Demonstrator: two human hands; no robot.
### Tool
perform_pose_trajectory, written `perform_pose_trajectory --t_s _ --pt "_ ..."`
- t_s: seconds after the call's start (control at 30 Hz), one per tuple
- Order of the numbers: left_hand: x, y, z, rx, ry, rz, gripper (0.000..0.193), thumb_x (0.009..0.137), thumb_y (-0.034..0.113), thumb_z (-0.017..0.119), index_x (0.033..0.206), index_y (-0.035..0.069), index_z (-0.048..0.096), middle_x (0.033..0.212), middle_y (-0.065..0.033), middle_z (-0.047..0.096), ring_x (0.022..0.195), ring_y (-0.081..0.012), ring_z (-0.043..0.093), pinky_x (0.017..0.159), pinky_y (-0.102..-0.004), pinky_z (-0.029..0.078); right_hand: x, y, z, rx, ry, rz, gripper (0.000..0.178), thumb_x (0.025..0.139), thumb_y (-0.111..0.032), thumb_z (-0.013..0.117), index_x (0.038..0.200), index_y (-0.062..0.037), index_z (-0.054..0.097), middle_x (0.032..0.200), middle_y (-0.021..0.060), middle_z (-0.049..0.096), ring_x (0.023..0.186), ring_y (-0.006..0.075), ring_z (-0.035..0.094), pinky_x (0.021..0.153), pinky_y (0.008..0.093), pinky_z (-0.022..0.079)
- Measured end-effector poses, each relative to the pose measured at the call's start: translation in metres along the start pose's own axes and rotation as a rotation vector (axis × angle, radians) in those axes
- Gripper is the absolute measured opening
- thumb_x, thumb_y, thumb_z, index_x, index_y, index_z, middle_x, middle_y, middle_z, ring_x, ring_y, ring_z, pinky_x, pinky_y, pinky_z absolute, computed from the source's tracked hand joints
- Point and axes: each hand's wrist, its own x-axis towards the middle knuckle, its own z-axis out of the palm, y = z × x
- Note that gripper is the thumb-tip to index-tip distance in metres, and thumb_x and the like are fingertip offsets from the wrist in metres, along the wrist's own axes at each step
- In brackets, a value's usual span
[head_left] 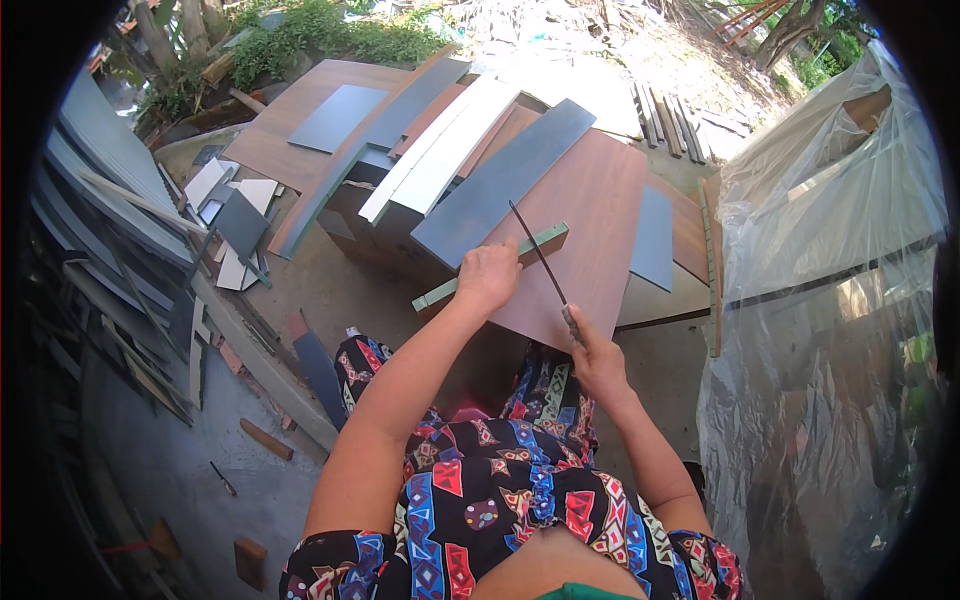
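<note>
My left hand point(489, 275) is closed round a narrow pale-green strip point(546, 241), pressing it against the brown wood-grain board point(595, 215). The strip lies aslant, one end sticking out past the board's near edge. In my right hand point(597, 358) is the handle of a long, thin, dark-bladed tool point(545, 262). Its blade points away from me and crosses over the strip just right of my left fist. Whether the blade touches the strip, and whether it is a saw, a file or a knife, I cannot make out.
Dark grey point(505, 180) and white boards point(440, 145) lie stacked beyond my hands. Clear plastic sheeting point(810, 350) hangs at the right. Offcuts point(240, 225) are heaped at the left, and a screwdriver-like tool point(224, 480) lies on the floor.
</note>
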Motion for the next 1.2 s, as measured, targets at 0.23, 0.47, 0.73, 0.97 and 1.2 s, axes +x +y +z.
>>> perform_pose_trajectory --t_s 0.23,0.47,0.73,0.97,1.2 --pt "0.0 0.006 0.003 0.008 0.019 0.022 0.027 0.081 0.023 0.066 0.092 0.002 0.053 0.083 -0.0183 0.064 0.082 -0.0354 0.064 0.072 -0.0449 0.051 0.064 0.001 0.025 -0.017 0.018 0.008 0.062 0.079 0.0 0.049 0.137 -0.0206 0.043 0.104 0.0203 0.063 0.087 0.0398 0.062 0.075 0.0467 0.049" --pt "0.0 0.003 -0.005 -0.032 0.009 -0.004 0.027 0.081 0.023 0.065 0.092 0.001 0.054 0.083 -0.0193 0.064 0.083 -0.0362 0.064 0.073 -0.0451 0.05 -0.044 0.016 -0.003 0.015 0.054 -0.073 0.06 0.08 0.002 0.05 0.137 -0.0149 0.043 0.114 0.0204 0.06 0.096 0.0379 0.061 0.077 0.0441 0.05" --pt "0.0 0.004 -0.001 -0.02 -0.03 -0.012 0.026 0.083 0.023 0.063 0.093 0.0 0.054 0.088 -0.0202 0.065 0.086 -0.0363 0.064 0.076 -0.0452 0.05 -0.004 0.0 -0.003 0.023 0.011 -0.039 0.059 0.08 0.002 0.05 0.136 -0.0132 0.044 0.116 0.0205 0.059 0.096 0.0393 0.06 0.081 0.0441 0.049" --pt "-0.001 0.006 -0.003 -0.044 0.0 -0.02 0.026 0.082 0.022 0.063 0.093 0.001 0.054 0.087 -0.0201 0.065 0.086 -0.0359 0.064 0.075 -0.0452 0.05 0.049 -0.004 0.015 0.006 -0.011 0.01 0.059 0.08 0.0 0.048 0.136 -0.0162 0.044 0.112 0.0209 0.06 0.094 0.0396 0.06 0.08 0.0463 0.048" --pt "0.0 0.005 -0.004 -0.058 -0.017 -0.031 0.026 0.082 0.021 0.064 0.093 0.0 0.054 0.085 -0.0205 0.065 0.084 -0.0367 0.064 0.074 -0.0451 0.05 -0.05 0.008 -0.008 0.038 0.046 -0.04 0.058 0.079 0.004 0.051 0.135 -0.0127 0.046 0.115 0.0209 0.06 0.099 0.0373 0.061 0.08 0.0413 0.05"
